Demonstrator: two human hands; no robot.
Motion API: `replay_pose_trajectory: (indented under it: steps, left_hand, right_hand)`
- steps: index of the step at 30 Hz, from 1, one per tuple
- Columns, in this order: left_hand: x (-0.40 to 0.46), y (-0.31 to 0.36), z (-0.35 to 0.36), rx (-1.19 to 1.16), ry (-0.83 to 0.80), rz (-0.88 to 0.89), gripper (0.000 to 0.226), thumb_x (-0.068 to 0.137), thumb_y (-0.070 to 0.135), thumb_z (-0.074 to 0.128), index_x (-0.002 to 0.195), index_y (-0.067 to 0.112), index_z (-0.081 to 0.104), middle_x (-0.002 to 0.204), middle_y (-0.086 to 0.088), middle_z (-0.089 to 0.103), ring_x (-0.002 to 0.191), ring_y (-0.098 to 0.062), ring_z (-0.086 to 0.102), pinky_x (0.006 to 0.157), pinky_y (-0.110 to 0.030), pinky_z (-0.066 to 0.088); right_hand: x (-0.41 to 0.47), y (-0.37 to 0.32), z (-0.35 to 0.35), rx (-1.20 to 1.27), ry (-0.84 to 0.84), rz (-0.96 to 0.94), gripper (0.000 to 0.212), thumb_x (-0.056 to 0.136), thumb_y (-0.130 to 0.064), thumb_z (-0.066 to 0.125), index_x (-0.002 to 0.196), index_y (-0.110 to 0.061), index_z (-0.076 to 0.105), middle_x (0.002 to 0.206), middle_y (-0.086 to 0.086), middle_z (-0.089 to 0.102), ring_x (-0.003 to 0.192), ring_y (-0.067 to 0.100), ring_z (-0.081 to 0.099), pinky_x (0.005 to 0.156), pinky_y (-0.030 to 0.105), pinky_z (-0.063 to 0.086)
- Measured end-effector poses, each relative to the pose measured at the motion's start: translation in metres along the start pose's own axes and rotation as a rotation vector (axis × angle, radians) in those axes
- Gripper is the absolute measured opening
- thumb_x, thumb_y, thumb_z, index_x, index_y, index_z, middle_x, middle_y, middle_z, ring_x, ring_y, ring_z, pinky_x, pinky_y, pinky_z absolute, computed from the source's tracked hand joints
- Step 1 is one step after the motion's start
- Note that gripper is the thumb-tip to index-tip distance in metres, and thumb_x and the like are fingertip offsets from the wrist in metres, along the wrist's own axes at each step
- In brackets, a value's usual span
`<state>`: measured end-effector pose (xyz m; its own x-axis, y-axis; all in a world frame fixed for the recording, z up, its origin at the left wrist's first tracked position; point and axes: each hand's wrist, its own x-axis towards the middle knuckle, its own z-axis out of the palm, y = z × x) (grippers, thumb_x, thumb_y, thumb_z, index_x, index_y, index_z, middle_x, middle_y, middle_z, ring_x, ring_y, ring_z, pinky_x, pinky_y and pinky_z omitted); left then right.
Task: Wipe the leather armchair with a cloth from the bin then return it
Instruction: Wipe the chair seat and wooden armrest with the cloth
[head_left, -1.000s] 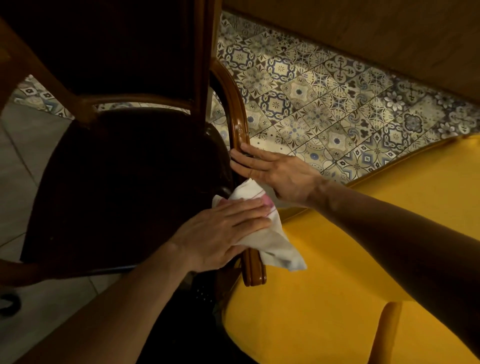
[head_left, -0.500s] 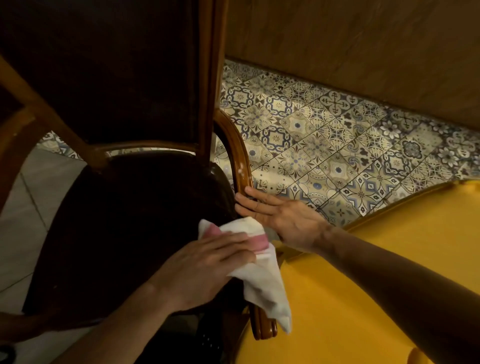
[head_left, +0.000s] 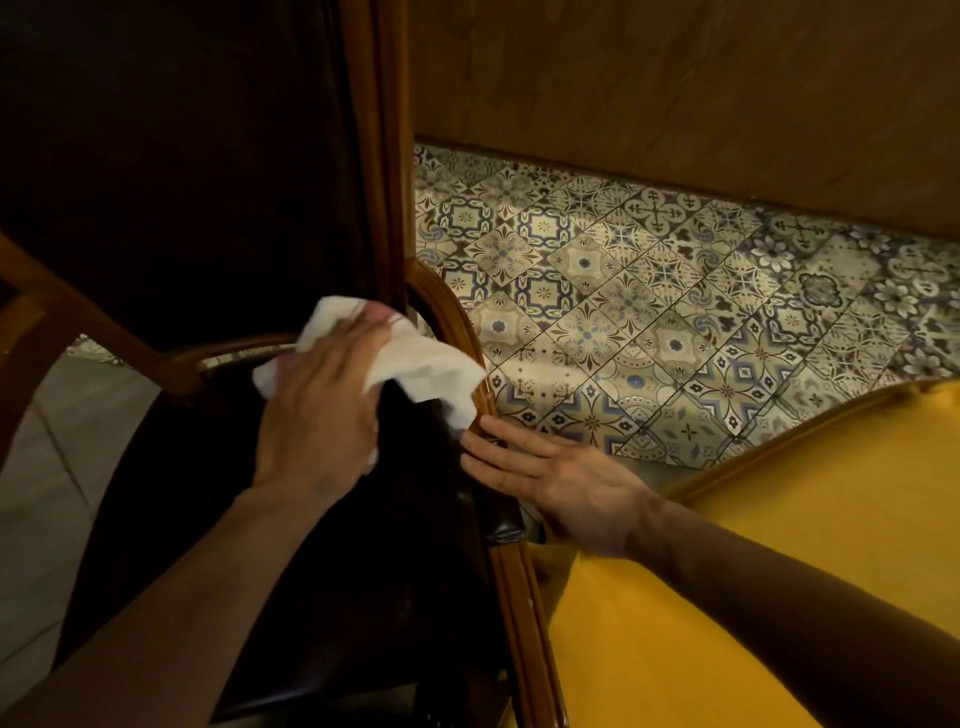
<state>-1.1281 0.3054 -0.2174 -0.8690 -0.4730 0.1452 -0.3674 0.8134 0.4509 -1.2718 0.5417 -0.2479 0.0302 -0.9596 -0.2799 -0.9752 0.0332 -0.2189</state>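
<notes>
Right now, through the one head view, my left hand (head_left: 317, 410) sits at centre left of the frame, fingers curled over the crumpled white cloth with a pink patch (head_left: 410, 358) and pressing it down where the dark brown leather armchair with a curved wooden frame (head_left: 171, 166) has its seat meeting its backrest. One loose tail of the cloth spills toward the right and lies against the curved wooden armrest (head_left: 457, 332). My right hand (head_left: 561, 478) is at centre, flat and released, fingers spread, their tips resting on the armrest just below that cloth tail; it grips nothing, only steadies the chair.

To the lower right of the frame, a yellow upholstered seat with a wooden edge (head_left: 779, 597) stands just beside the armchair, and patterned floor tiles (head_left: 675, 312) fill the upper right below a brown wall (head_left: 675, 78). I cannot see the bin anywhere in this view.

I judge the wiping is mid-course, at the back corner of the seat. What could go wrong: the hanging tail might snag in the gap between armrest and backrest post and pull the cloth out from under my fingers. My hold covers only part of the cloth, so a quick stroke could leave it bunched and wiping poorly. The leather is very dark in this light, so I might skip patches without noticing.
</notes>
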Motion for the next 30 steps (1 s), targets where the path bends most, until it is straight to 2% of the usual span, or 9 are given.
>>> replay_pose_trajectory:
  steps: [2,6,9,14,17,20,22,26,30]
  left_hand:
    - [0.011,0.02,0.019,0.008,-0.016,0.093,0.08,0.081,-0.004,0.063,0.154,0.013,0.034,0.162,-0.003,0.034,0.148,-0.019,0.031,0.118,-0.038,0.026]
    - [0.02,0.034,0.05,0.044,-0.307,0.27,0.123,0.061,0.002,0.086,0.159,0.028,0.017,0.169,0.006,0.006,0.155,-0.011,0.0,0.12,-0.031,0.001]
    - [0.028,0.025,0.06,0.025,-0.467,0.367,0.122,0.066,0.0,0.081,0.159,0.035,0.011,0.168,0.014,-0.001,0.152,-0.002,-0.011,0.126,-0.037,0.002]
    - [0.036,0.014,0.064,0.001,-0.455,0.449,0.09,0.087,0.007,0.064,0.158,0.037,0.017,0.168,0.017,0.003,0.151,0.002,-0.011,0.12,-0.024,-0.004]
    - [0.049,0.012,0.068,0.049,-0.476,0.42,0.109,0.075,0.002,0.077,0.159,0.035,0.015,0.168,0.015,0.001,0.151,0.0,-0.011,0.125,-0.036,0.007]
    - [0.071,0.008,0.069,0.085,-0.462,0.362,0.114,0.072,-0.001,0.082,0.159,0.032,0.016,0.169,0.011,0.004,0.153,-0.005,-0.007,0.123,-0.047,0.014]
    - [0.09,0.005,0.07,0.106,-0.428,0.327,0.106,0.078,0.0,0.079,0.159,0.031,0.017,0.169,0.009,0.007,0.154,-0.009,-0.004,0.124,-0.049,0.012]
    - [0.117,0.0,0.073,0.083,-0.35,0.242,0.065,0.103,0.012,0.047,0.158,0.034,0.021,0.168,0.008,0.012,0.155,-0.012,0.0,0.125,-0.045,0.006]
    - [0.118,-0.001,0.076,0.049,-0.354,0.217,0.067,0.101,0.004,0.046,0.157,0.034,0.024,0.168,0.009,0.013,0.155,-0.012,-0.001,0.125,-0.043,0.001]
  right_hand:
    - [0.0,0.001,0.003,0.008,0.013,0.002,0.102,0.078,-0.002,0.058,0.161,-0.026,0.005,0.17,-0.007,-0.001,0.155,0.017,-0.01,0.121,0.045,0.028]
    - [0.002,0.001,0.01,0.005,0.048,-0.01,0.099,0.078,-0.01,0.062,0.161,-0.023,0.01,0.17,-0.004,0.004,0.156,0.019,-0.006,0.125,0.038,0.016]
    - [0.002,0.002,0.014,0.014,0.065,-0.016,0.094,0.079,-0.013,0.059,0.161,-0.02,0.012,0.17,-0.002,0.007,0.156,0.021,-0.003,0.125,0.037,0.013]
    - [0.001,0.005,0.019,0.086,0.111,-0.036,0.084,0.086,-0.016,0.052,0.161,-0.018,0.014,0.17,-0.001,0.008,0.156,0.021,-0.002,0.124,0.039,0.017]
    - [0.003,0.008,0.022,0.083,0.128,-0.048,0.086,0.085,-0.015,0.054,0.161,-0.017,0.015,0.17,0.0,0.007,0.156,0.024,-0.002,0.124,0.043,0.017]
    - [0.004,0.009,0.023,0.065,0.136,-0.06,0.086,0.083,-0.017,0.049,0.161,-0.018,0.012,0.17,0.001,0.005,0.156,0.026,-0.001,0.125,0.046,0.016]
    - [0.005,0.01,0.025,0.062,0.149,-0.062,0.089,0.082,-0.015,0.052,0.161,-0.018,0.011,0.17,0.001,0.005,0.156,0.026,0.0,0.125,0.046,0.016]
    - [0.005,0.01,0.028,0.066,0.167,-0.062,0.094,0.08,-0.011,0.058,0.161,-0.018,0.011,0.171,0.0,0.005,0.156,0.027,0.001,0.124,0.047,0.017]
    - [0.005,0.009,0.027,0.053,0.163,-0.057,0.093,0.082,-0.012,0.059,0.161,-0.018,0.01,0.171,0.0,0.004,0.156,0.027,0.0,0.124,0.048,0.018]
